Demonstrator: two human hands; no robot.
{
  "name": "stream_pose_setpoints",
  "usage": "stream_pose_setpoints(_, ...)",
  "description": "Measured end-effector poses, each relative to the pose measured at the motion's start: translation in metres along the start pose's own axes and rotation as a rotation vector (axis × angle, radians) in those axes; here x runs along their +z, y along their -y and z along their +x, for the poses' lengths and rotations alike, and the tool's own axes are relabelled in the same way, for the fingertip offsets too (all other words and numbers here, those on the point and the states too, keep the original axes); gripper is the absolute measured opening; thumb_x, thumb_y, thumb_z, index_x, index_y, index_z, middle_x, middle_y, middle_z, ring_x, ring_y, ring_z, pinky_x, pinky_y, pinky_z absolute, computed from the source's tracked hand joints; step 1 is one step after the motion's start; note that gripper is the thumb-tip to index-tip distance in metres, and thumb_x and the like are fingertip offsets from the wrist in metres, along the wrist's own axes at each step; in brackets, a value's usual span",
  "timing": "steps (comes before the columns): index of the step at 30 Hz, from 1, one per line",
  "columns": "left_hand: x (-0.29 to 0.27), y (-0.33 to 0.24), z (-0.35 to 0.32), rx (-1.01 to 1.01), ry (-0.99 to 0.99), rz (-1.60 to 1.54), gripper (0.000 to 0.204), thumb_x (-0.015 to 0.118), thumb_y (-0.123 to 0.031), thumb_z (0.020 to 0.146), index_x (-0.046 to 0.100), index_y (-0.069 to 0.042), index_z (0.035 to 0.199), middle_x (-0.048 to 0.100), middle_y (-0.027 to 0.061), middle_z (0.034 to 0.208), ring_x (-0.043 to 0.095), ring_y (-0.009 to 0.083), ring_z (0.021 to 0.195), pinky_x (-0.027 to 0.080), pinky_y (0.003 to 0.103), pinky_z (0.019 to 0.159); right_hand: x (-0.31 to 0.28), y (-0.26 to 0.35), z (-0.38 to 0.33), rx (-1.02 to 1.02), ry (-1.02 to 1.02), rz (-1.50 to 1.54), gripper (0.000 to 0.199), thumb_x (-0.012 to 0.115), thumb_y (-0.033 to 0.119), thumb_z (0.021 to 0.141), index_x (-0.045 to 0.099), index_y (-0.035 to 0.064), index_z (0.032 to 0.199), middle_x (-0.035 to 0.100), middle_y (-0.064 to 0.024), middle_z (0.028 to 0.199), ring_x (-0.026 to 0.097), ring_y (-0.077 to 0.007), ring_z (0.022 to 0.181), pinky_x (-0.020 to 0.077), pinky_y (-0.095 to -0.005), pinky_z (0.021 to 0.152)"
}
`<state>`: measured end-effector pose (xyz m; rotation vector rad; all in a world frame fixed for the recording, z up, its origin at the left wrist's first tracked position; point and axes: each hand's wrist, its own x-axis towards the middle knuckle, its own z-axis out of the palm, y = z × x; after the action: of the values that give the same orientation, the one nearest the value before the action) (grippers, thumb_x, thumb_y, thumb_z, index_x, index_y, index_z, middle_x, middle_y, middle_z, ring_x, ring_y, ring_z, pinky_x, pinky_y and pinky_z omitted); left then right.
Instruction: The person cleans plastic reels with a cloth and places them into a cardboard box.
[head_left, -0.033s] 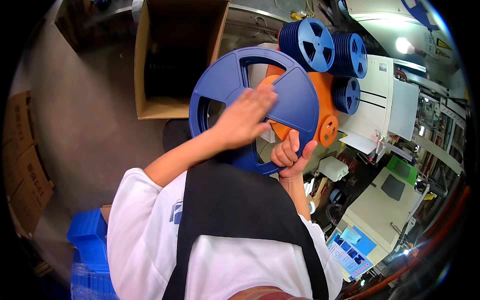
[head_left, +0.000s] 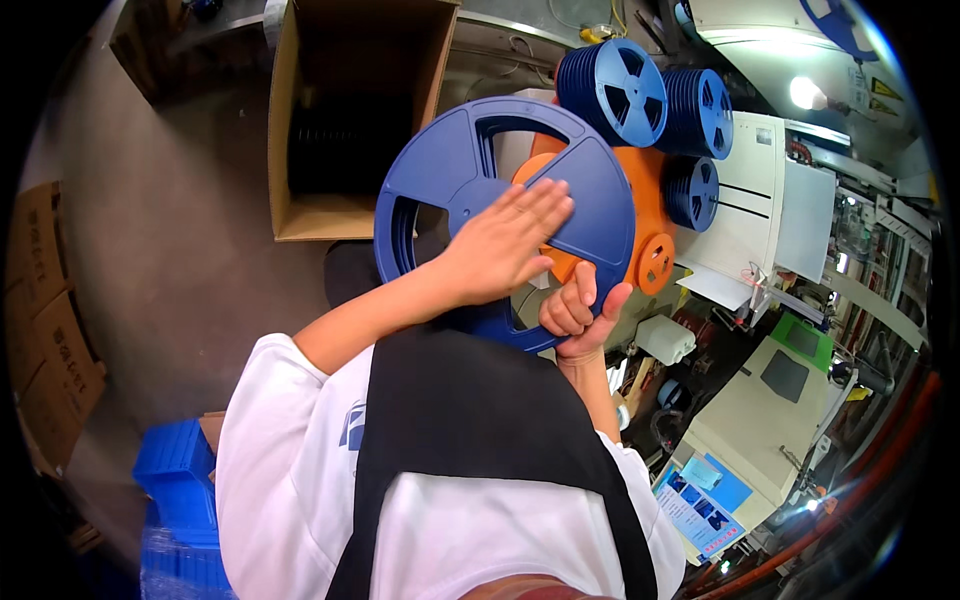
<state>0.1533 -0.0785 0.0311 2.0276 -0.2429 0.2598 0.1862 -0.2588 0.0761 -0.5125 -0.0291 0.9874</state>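
A stack of large blue plastic reels stands tilted in front of my chest, with cut-out windows showing more flanges behind the front one. My left hand lies flat with outstretched fingers over the front reel's face, near its hub; whether the palm touches is hard to tell. At the lower right of the rim, my right hand is closed round the edge, thumb up along the outside. Through the windows an orange part behind the reels shows.
An open cardboard box with dark contents stands at upper left. Beyond the reels, several smaller blue reel stacks sit by an orange stand. White machinery fills the right; blue bins and cartons lie left.
My left hand has slid a little to the right over the reel's face. My right hand keeps its grip on the rim, and the reels have barely moved.
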Motion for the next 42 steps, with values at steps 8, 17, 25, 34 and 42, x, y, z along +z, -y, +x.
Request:
stream_pose_setpoints(8, 0.004, 0.014, -0.010, -0.012, 0.065, 0.125, 0.060, 0.049, -0.028, 0.090, 0.030, -0.008, 0.143, 0.026, 0.0114, 0.149, 0.022, 0.0256, 0.139, 0.016, 0.043, 0.113, -0.001, -0.004, -0.006, -0.015, -0.050, 0.030, 0.045, 0.051, 0.055, 0.088, 0.042, 0.0116, 0.081, 0.026, 0.0103, 0.045, 0.022, -0.0011, 0.035, 0.0187, -0.0184, 0.037)
stream_pose_setpoints(17, -0.013, 0.099, -0.043, -0.409, 0.026, 0.241, 0.056, 0.040, -0.026, 0.096, 0.022, -0.009, 0.146, 0.021, 0.0123, 0.151, 0.017, 0.0276, 0.141, 0.014, 0.042, 0.113, 0.002, 0.002, -0.001, -0.068, -0.143, 0.081, 0.043, 0.054, 0.051, 0.088, 0.041, 0.0106, 0.083, 0.026, 0.0091, 0.047, 0.024, -0.0013, 0.036, 0.0201, -0.0181, 0.038)
stream_pose_setpoints(25, -0.053, 0.075, -0.098, 0.007, 0.214, 0.222, 0.067, 0.057, -0.046, 0.080, 0.043, -0.011, 0.136, 0.037, 0.0104, 0.144, 0.027, 0.0279, 0.137, 0.020, 0.045, 0.112, -0.013, 0.030, 0.031, -0.184, -0.099, 0.314, 0.042, 0.058, 0.047, 0.087, 0.042, 0.0083, 0.087, 0.029, 0.0061, 0.053, 0.029, -0.0048, 0.044, 0.0258, -0.0207, 0.046)
stream_pose_setpoints(34, -0.042, 0.068, -0.127, -0.577, -0.169, -0.486, 0.033, 0.051, 0.001, 0.086, 0.055, -0.004, 0.119, 0.061, 0.0107, 0.110, 0.059, 0.0257, 0.106, 0.049, 0.031, 0.087, 0.003, 0.075, 0.039, 0.071, -0.476, -0.463, 0.066, 0.037, 0.056, 0.092, 0.047, -0.0036, 0.118, 0.063, -0.0163, 0.098, 0.062, -0.0292, 0.092, 0.0507, -0.0357, 0.076)
stream_pose_setpoints(42, -0.034, 0.084, -0.166, -0.734, -0.466, -1.501, 0.020, 0.058, -0.010, 0.088, 0.053, -0.002, 0.106, 0.060, 0.0099, 0.103, 0.061, 0.0277, 0.104, 0.061, 0.037, 0.071, -0.029, 0.057, -0.001, 0.158, -0.858, -0.887, 0.032, 0.054, 0.032, 0.093, 0.053, 0.0034, 0.107, 0.059, -0.0084, 0.094, 0.060, -0.0195, 0.091, 0.0500, -0.0293, 0.061)
